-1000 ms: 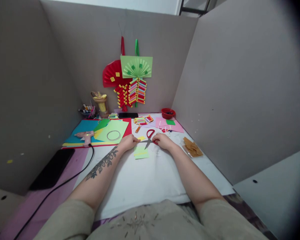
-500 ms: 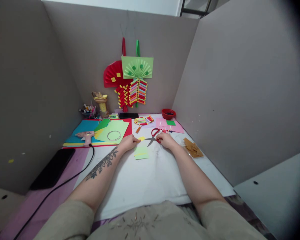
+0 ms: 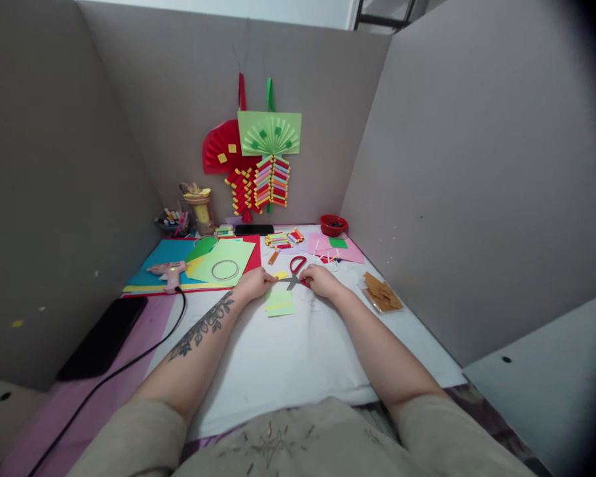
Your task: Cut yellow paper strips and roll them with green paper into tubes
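My left hand (image 3: 254, 283) pinches a small piece of yellow paper (image 3: 280, 275) between thumb and fingers. From the other side my right hand (image 3: 322, 281) grips red-handled scissors (image 3: 297, 265), one loop standing up past the fingers. The blades are spread and point left, at the yellow paper close to my left fingertips. Just below lies a light green paper square (image 3: 279, 305) with a thin yellow strip across it. A small orange-brown roll (image 3: 273, 257) rests beyond my hands.
Left are coloured paper sheets (image 3: 228, 255), a pink glue gun (image 3: 169, 273) with a black cord and a black tray (image 3: 104, 336). Right are a bag of brown pieces (image 3: 381, 293) and a red bowl (image 3: 333, 225). Paper fan decorations (image 3: 273, 136) hang on the grey back panel.
My right hand has moved left with the scissors, bringing the spread blades up to the yellow paper. My left hand stays nearly in place, and the view has shifted slightly.
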A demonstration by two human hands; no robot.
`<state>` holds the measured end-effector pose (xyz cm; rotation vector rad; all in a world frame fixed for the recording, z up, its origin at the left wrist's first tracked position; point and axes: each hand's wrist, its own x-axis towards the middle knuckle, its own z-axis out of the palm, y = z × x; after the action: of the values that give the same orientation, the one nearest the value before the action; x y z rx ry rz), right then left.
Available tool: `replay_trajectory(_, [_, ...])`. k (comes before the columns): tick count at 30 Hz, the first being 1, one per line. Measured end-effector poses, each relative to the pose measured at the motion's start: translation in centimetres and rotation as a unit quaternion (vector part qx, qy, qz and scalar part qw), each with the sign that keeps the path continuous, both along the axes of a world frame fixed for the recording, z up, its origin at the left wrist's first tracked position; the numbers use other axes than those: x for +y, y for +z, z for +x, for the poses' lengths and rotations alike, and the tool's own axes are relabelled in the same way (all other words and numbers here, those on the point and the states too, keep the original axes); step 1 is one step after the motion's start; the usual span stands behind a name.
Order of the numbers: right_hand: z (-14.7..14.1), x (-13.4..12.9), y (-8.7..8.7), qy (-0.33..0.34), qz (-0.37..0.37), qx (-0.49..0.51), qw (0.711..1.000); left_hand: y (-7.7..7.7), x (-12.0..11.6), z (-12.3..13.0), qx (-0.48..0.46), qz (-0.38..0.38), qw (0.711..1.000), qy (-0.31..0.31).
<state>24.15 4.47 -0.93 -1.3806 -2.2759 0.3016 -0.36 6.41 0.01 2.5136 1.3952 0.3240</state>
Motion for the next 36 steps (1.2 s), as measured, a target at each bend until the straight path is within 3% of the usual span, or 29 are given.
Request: replay_trajectory(36, [-0.70,0.35,-0.31,0.069,0.010,0.027,0.997,0.24,-0.03,0.15,-0.006,-0.033,0.999,0.019])
